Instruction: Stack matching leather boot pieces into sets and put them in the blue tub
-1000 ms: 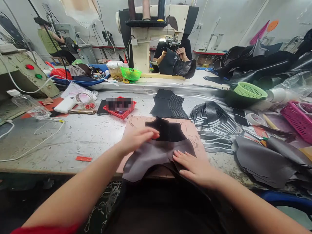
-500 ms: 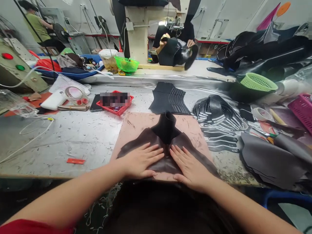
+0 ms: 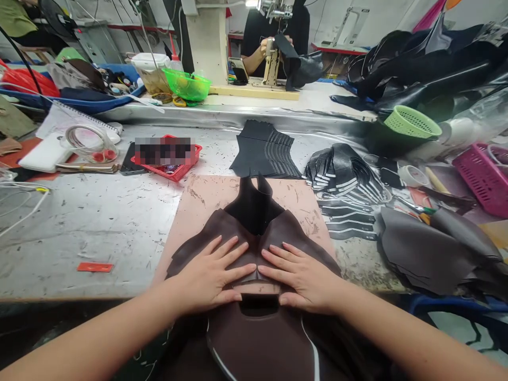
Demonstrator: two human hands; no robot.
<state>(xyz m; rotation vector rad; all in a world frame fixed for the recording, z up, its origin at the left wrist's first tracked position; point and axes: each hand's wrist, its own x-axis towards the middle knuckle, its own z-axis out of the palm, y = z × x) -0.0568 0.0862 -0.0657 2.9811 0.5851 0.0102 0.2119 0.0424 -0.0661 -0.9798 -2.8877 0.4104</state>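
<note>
A dark brown leather piece (image 3: 206, 230) with a black inner part (image 3: 252, 209) standing up at its far end is spread on a pinkish board (image 3: 202, 193). My left hand (image 3: 216, 270) lies flat on its left half, fingers spread. On the right half rests my right hand (image 3: 297, 272), also flat with fingers apart. The fingertips of both hands nearly meet along the seam down the middle. Closer to me, below the table edge, is another brown leather piece (image 3: 262, 338) with white edging strips.
Beyond the board lies a stack of black cut pieces (image 3: 262, 151). On the right are black strips with white edges (image 3: 345, 174), a brown leather pile (image 3: 420, 248) and a purple basket (image 3: 482, 174). A red basket (image 3: 186, 166) stands left. Across the table a co-worker (image 3: 254, 42) handles black leather.
Both hands have slid toward me on the leather, and the fingertips are closer together. The brown piece with white edging has come into view below. My view has shifted slightly right and down.
</note>
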